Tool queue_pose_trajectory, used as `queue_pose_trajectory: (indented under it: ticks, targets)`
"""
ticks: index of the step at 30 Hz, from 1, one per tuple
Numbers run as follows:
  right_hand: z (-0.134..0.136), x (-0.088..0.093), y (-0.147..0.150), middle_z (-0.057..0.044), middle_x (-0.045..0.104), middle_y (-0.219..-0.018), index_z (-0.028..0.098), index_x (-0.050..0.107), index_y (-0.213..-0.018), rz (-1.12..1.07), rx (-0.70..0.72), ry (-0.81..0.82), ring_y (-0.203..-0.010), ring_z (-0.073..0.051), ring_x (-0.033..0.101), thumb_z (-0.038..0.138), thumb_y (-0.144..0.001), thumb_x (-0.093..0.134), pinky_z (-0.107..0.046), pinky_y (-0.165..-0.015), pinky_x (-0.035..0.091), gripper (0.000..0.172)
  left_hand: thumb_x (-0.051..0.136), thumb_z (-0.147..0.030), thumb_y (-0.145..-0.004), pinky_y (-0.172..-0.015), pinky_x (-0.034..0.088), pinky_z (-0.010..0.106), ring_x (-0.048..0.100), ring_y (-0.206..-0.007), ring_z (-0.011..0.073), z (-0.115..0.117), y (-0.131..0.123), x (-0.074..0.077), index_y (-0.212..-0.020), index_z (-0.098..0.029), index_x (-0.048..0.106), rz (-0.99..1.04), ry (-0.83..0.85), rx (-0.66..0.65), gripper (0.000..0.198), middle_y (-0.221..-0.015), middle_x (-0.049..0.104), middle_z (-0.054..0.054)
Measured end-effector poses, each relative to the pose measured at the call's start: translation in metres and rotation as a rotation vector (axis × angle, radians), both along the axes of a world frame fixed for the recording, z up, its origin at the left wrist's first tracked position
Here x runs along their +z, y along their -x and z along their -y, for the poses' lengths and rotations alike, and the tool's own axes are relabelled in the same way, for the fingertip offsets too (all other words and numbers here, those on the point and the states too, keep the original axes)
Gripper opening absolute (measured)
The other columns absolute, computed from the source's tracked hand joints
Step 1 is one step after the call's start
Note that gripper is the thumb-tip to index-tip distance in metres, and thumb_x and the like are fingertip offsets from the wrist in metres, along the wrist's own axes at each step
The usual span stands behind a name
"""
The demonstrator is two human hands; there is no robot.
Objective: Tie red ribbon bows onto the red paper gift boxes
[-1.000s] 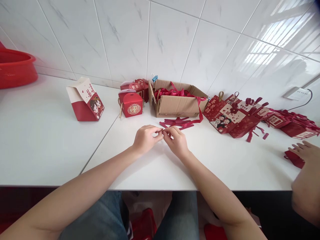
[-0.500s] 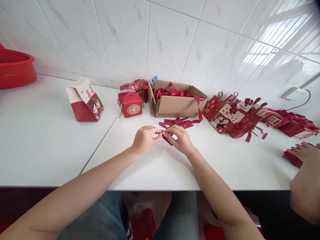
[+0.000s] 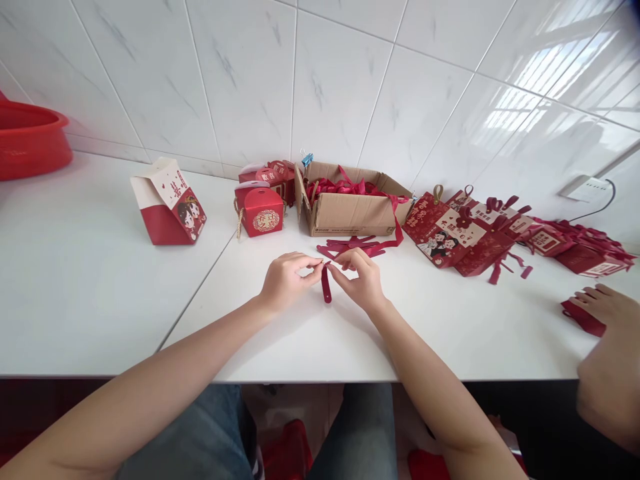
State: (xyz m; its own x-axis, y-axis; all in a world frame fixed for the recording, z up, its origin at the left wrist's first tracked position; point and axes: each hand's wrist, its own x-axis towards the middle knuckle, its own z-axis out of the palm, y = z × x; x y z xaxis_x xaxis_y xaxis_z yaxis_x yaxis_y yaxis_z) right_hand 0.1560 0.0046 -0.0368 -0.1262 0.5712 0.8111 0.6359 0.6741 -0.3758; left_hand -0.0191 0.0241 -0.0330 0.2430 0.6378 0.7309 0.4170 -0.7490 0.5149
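My left hand [image 3: 287, 281] and my right hand [image 3: 361, 280] meet over the white table [image 3: 100, 293], fingertips pinched together on a short dark red ribbon strip [image 3: 326, 287]. The strip hangs down between the two hands, its lower end near the tabletop. Just beyond my hands lies a small heap of loose red ribbon strips [image 3: 353, 245]. Behind that heap stands an open cardboard box [image 3: 350, 212] filled with more red ribbon.
Small red gift boxes [image 3: 259, 210] stand left of the cardboard box, and a red-and-white gift box [image 3: 169, 203] sits further left. Flat red cartons with ribbons [image 3: 465, 233] spread to the right. Another person's hand [image 3: 603, 303] rests on a red piece at the right edge. A red basin [image 3: 30, 140] sits far left.
The ribbon strip has come out from between my fingers and now hangs straight down. My hands have drifted slightly apart. The other person's hand shifted a little.
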Motion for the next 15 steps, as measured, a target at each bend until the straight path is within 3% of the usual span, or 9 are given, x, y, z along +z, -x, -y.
queue_pose_trajectory:
  ticks: [7,15]
  targets:
    - [0.0013,0.0003,0.0011,-0.003,0.062,-0.077,0.022,0.06,-0.085,0.018,0.058,-0.008,-0.065,-0.013,0.057,0.021,-0.084,0.057,-0.028,-0.06,0.05,0.003,0.061,-0.025,-0.08,-0.065,0.049,0.028,0.065,-0.064,0.0157,0.0022,-0.0008,-0.0001,-0.073,-0.021,0.071,-0.007,0.029,-0.009,0.012,-0.072,0.073,0.002]
    - [-0.0016,-0.0005,-0.0025,-0.004,0.068,-0.081,0.023,0.066,-0.093,0.024,0.14,-0.038,-0.074,-0.016,0.064,0.018,-0.088,0.055,-0.03,-0.064,0.053,0.013,0.06,-0.025,-0.085,-0.064,0.049,0.027,0.066,-0.065,0.015,-0.0008,-0.0004,-0.0042,-0.078,-0.02,0.071,-0.043,-0.069,-0.04,0.014,-0.073,0.073,0.002]
